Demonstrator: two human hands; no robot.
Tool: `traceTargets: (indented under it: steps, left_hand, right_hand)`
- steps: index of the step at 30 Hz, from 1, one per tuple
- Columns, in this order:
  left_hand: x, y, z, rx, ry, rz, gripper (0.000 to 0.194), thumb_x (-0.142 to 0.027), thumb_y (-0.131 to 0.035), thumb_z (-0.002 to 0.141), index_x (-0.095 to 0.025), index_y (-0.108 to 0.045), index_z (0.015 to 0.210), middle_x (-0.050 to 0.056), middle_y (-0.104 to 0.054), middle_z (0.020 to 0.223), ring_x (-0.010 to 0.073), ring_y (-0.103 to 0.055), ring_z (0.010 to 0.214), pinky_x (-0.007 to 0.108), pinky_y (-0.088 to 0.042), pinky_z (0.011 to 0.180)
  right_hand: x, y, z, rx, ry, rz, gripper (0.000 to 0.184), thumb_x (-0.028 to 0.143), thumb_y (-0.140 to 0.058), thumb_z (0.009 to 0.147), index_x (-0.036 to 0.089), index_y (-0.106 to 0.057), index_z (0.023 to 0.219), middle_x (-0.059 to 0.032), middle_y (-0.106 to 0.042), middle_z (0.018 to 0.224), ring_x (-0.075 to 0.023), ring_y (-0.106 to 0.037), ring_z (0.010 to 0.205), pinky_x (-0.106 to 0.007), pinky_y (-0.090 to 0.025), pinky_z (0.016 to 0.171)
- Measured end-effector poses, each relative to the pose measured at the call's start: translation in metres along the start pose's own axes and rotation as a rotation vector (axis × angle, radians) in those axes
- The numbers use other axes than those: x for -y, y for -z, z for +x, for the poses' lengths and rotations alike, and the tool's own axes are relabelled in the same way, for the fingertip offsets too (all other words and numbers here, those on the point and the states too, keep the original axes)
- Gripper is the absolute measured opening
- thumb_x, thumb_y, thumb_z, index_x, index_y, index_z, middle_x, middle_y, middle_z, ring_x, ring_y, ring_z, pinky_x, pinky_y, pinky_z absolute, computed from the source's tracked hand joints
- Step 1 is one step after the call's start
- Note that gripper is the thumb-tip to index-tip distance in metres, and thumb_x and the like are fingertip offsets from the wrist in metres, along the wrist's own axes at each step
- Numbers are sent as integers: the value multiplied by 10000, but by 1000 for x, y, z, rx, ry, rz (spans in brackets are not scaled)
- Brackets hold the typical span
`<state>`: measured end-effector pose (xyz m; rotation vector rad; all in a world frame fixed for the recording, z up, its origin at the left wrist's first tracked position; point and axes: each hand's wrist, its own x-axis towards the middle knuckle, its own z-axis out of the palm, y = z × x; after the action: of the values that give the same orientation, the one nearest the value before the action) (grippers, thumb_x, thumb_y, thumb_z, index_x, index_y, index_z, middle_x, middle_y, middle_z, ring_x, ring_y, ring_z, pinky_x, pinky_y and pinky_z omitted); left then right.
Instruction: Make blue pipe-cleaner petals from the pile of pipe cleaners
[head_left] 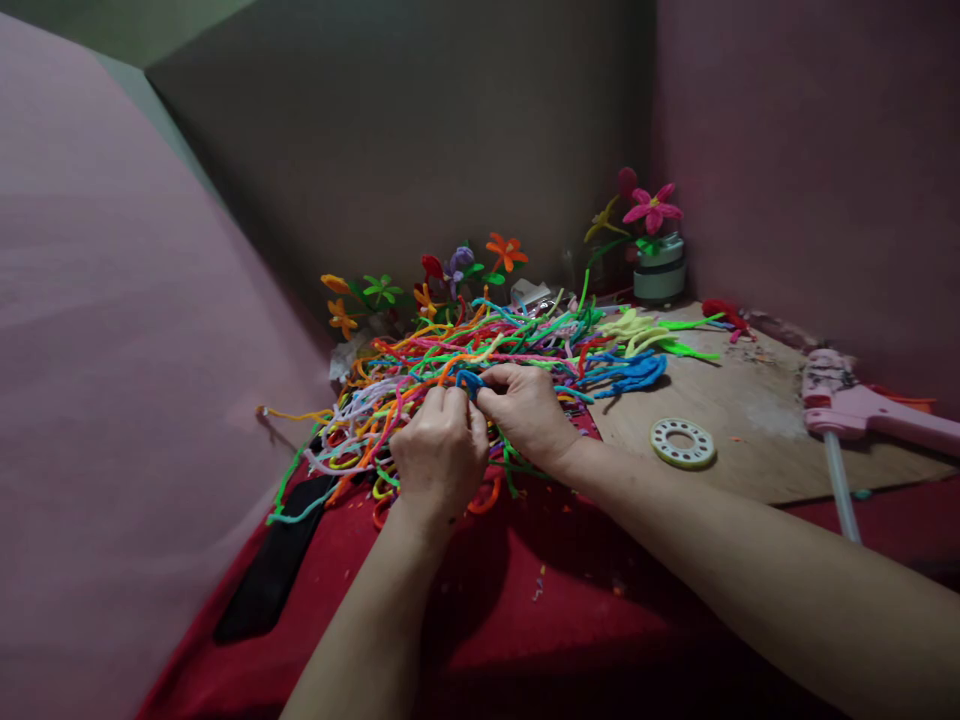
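Head view, which is the only one we have, shows us two bare hands close together before a heap of coloured fuzzy stems [367,395], and between them is a small blue loop [470,379]. The right hand [525,410] has its thumb and forefinger brought together on the right end of this loop, so we say that it is gripping it. The left hand [441,440] is curled with its back toward us; its fingertips are partly hidden, but they appear to be closed on the loop's near left side. From the left hand the loop lies forward and slightly to the right; from the right hand it lies to the left. Its longer direction seems to us to go across, from one hand to the other, so neither hand is clearly nearer. To the right, blue stems [634,372] reach over the edge of a wooden board [750,400], where a white ring [703,443] lies flat and a pink glue gun [847,408] rests farther off. Red cloth [540,625] covers the bench below the hands, and a black flat object [271,570] lies on it at the left.
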<state>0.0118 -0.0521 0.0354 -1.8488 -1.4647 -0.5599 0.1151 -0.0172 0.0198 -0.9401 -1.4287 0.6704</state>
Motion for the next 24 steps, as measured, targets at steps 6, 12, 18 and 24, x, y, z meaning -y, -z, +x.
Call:
traceTargets:
  steps: [6,12,18,24]
  left_hand:
    - [1,0,0,5,-11,-18,196,-260,-421,832,-175,-570,738,37,-608,740,151,-552,625,268,-260,501]
    - [0,0,-1,19,-27,-6,189,-262,-429,828,-177,-563,727,39,-603,728,155,-549,603,274,-257,500]
    - [-1,2,0,94,-7,-21,187,-244,-418,833,-168,-573,761,58,-603,751,174,-555,626,279,-270,497]
    - [6,-4,0,105,-71,-168,201,-195,-393,854,-152,-583,809,73,-578,805,170,-558,687,267,-388,594]
  right_hand:
    - [0,1,2,18,1,4,167,133,-514,684,115,-674,641,9,-575,564,-92,-462,552,-207,-337,544]
    - [2,4,1,59,13,-26,173,115,-504,690,128,-667,633,4,-601,592,-101,-487,584,-208,-361,576]
    - [5,4,-2,96,47,-10,221,76,-492,683,166,-691,720,-15,-669,707,-135,-561,690,-227,-410,664]
    - [-3,4,4,92,-41,102,171,124,-500,667,143,-666,633,12,-586,569,-106,-506,581,-209,-384,560]
